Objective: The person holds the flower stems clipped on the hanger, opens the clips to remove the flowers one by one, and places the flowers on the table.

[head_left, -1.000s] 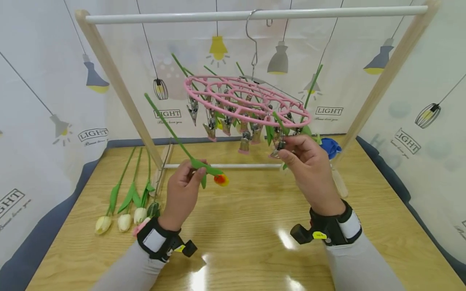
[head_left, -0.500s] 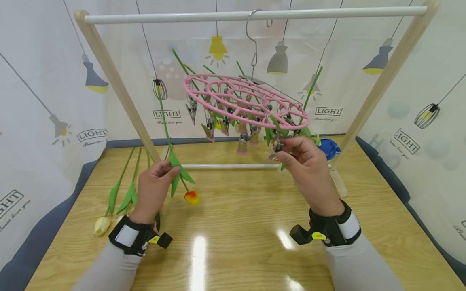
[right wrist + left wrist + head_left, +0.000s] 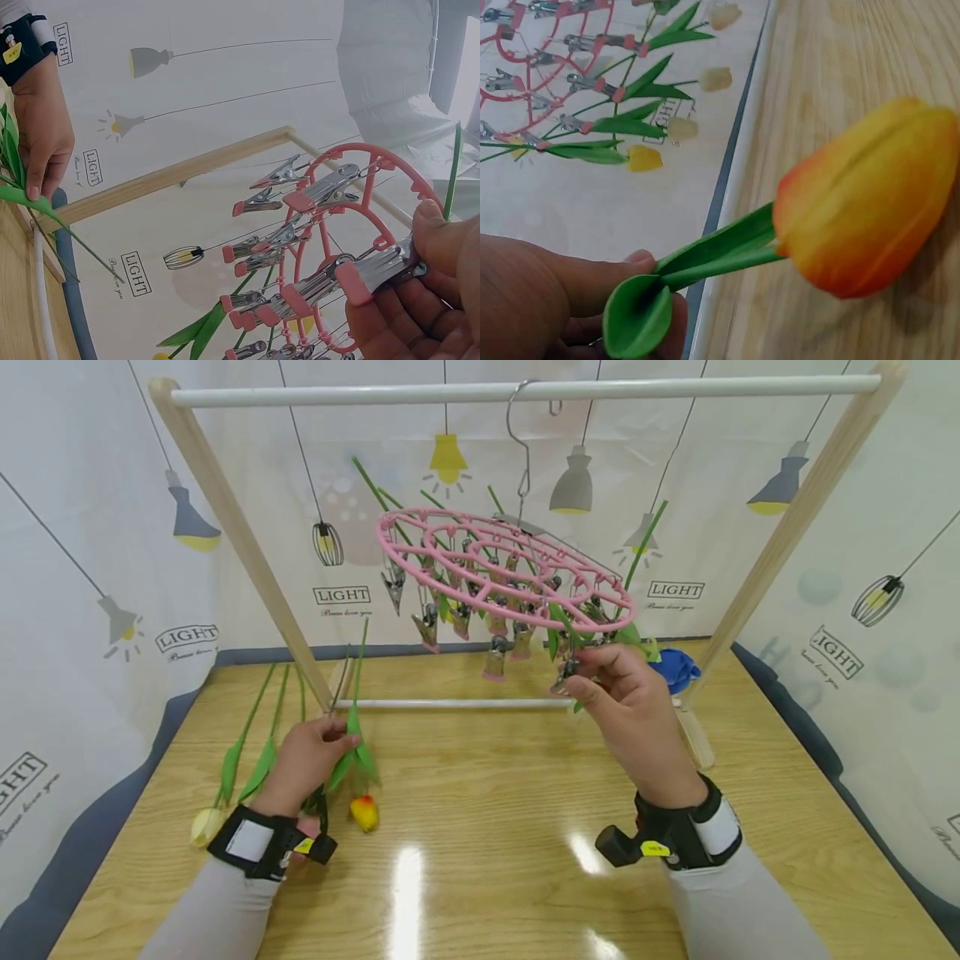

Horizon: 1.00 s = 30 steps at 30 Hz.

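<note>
My left hand [image 3: 303, 764] holds an artificial tulip [image 3: 862, 202] by its green stem and leaves, between thumb and fingers. Its yellow-orange bloom points down, low over the left part of the table. At the right, my right hand [image 3: 637, 718] pinches a metal clip [image 3: 375, 270] with pink tips. That clip hangs from a round pink drying hanger [image 3: 487, 604], which tilts down toward this hand. Several more clips dangle from the hanger. Some grip tulips by their stems, among them a yellow tulip [image 3: 645, 158] and white ones.
A wooden rack with a white top rail [image 3: 337, 396] carries the hanger by a metal hook [image 3: 512, 427]. White tulips [image 3: 206, 827] and a pink flower [image 3: 307, 825] lie on the table at left, partly behind my left arm. A blue flower [image 3: 675, 672] shows behind my right hand.
My left hand has moved left and down with the tulip, its stem swinging from a slant to nearly upright. The right hand keeps its pinch on the clip, and the hanger has shifted slightly.
</note>
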{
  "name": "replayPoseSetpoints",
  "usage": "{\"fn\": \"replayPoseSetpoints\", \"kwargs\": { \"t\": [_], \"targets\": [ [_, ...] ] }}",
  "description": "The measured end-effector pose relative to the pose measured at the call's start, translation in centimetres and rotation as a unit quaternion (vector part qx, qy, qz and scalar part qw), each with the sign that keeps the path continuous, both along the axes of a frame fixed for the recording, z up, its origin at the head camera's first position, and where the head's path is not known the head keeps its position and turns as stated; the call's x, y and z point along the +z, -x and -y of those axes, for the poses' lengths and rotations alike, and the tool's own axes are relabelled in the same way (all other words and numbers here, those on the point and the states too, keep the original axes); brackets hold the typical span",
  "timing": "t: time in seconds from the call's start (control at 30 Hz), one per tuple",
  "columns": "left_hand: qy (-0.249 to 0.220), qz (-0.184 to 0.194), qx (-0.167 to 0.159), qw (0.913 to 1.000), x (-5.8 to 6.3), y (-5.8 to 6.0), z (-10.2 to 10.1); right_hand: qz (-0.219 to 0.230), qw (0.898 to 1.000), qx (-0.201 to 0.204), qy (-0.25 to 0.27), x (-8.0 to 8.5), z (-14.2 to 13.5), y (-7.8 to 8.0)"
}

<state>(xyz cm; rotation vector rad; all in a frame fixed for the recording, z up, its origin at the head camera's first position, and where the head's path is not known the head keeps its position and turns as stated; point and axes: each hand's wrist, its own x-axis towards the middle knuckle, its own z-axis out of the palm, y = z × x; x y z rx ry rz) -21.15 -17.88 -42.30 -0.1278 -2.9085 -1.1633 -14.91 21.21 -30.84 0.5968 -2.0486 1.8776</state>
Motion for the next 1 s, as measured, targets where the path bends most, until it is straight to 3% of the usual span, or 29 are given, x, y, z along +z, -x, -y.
{"fn": "replayPoseSetpoints", "kwargs": {
  "t": [0.27, 0.5, 0.8, 1.0],
  "targets": [
    [0.057, -0.030, 0.034, 0.9974, 0.08, -0.05, 0.57, 0.000, 1.000, -0.005, -0.013, 0.04, 0.15, 0.13],
    [0.101, -0.048, 0.035, 0.9931, 0.18, -0.18, 0.86, -0.003, 1.000, -0.002, -0.013, 0.04, 0.23, 0.22],
    [0.115, -0.063, 0.030, 0.9909, 0.32, -0.54, 0.80, 0.019, 1.000, -0.004, -0.013, -0.06, 0.31, -0.15],
    [0.121, -0.098, 0.038, 0.9871, 0.45, -0.54, 0.37, 0.017, 1.000, -0.005, -0.017, 0.03, 0.47, -0.40]
  ]
}}
